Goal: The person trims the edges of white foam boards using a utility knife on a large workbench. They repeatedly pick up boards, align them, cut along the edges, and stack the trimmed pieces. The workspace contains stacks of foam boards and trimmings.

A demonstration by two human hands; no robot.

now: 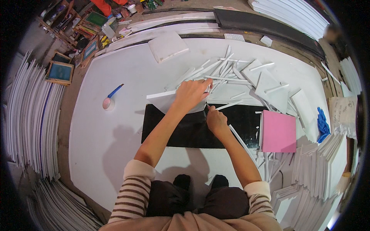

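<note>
A white foam board [162, 101] stands tilted on edge on a black mat [177, 134]. My left hand [193, 93] grips it along the top near its right end, fingers curled over it. Close by on the right, my right hand [217, 119] is closed around a small knife, mostly hidden in the fist; only a thin dark part [207, 105] shows at the board's right edge. Thin white offcut strips [227, 71] lie heaped just beyond both hands. One loose strip [230, 105] lies beside my right hand.
A pink sheet [279, 131] tops a stack at the mat's right end. Blue gloves [323, 125] and stacked white boards [320, 165] are farther right. A blue-handled tool [115, 91] leans in a small cup [108, 104] on the left. A white slab [168, 46] lies at the back.
</note>
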